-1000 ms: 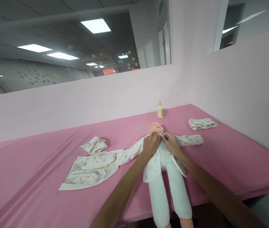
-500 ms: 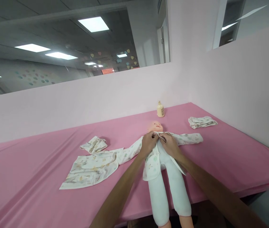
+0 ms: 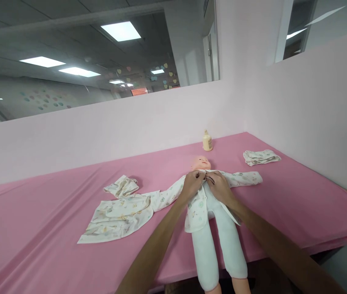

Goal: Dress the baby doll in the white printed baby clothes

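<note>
Doll [image 3: 211, 202]: face up on pink sheet [image 3: 54, 212], legs extending past near edge. Printed jacket [image 3: 197, 212]: on doll, front parted below collar. Left hand [image 3: 192, 183]: fingertips pinching jacket edge at collar. Right hand [image 3: 219, 186]: fingertips pinching jacket edge alongside, close to left. Bottle [image 3: 207, 143]: upright beyond doll's head. Folded cloth [image 3: 261, 157]: beyond right-hand sleeve. Spread garment [image 3: 116, 220]: left of doll

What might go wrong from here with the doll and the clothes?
The doll lies with its legs past the near edge of the pink-covered table, so a firm tug might slide it farther over.

The left hand and right hand crowd together at the neck of the jacket; the cloth could bunch or slip from their fingertips.

One sleeve seems to meet the spread garment, which could get dragged.
</note>
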`<state>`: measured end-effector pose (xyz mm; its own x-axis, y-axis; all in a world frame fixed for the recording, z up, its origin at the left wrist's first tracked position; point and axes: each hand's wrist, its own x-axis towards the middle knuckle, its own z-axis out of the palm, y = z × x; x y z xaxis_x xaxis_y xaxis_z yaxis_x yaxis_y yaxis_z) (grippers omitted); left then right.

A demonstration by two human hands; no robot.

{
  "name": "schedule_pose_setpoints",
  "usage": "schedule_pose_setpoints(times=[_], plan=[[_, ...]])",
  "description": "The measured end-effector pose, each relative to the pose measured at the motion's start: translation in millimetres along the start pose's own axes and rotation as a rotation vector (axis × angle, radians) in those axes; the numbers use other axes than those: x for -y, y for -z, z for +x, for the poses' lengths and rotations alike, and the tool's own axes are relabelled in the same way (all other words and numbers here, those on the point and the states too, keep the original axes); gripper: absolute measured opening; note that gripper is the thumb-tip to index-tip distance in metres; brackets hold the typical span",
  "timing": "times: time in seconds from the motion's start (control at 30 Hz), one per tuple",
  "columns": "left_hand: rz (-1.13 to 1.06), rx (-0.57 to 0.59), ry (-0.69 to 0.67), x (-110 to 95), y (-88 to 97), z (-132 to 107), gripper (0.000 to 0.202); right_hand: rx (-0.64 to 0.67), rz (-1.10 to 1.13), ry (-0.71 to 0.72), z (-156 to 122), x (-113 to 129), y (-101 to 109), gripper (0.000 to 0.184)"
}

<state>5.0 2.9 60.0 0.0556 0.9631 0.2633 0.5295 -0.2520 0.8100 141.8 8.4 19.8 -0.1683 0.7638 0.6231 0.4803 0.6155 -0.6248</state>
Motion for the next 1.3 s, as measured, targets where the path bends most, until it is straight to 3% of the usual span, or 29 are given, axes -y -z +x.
schedule_pose_setpoints(times=[0.23,0.47,0.9,1.13,1.3], plan=[[0.083,-0.039,-0.004,0.0,-1.8,3.3,0.026,0.025,-0.024,0.035,-2.2,-3.5,-0.9,0.037],[0.326,-0.08,-0.006,-0.3,-7.2,2.5,0.027,0.011,-0.022,-0.004,-1.7,-2.3,-0.1,0.035],[-0.08,0.045,0.049,-0.7,3.8,1.3,0.02,0.049,0.235,-0.079,-0.2,11.4,8.9,0.034],[-0.109,-0.009,0.079,-5.4,4.3,-0.4,0.014,0.073,0.4,-0.153,-1.2,11.6,9.9,0.029],[-0.302,0.023,0.115,-3.3,7.6,2.2,0.018,0.098,0.414,-0.128,-1.5,8.2,9.0,0.03]])
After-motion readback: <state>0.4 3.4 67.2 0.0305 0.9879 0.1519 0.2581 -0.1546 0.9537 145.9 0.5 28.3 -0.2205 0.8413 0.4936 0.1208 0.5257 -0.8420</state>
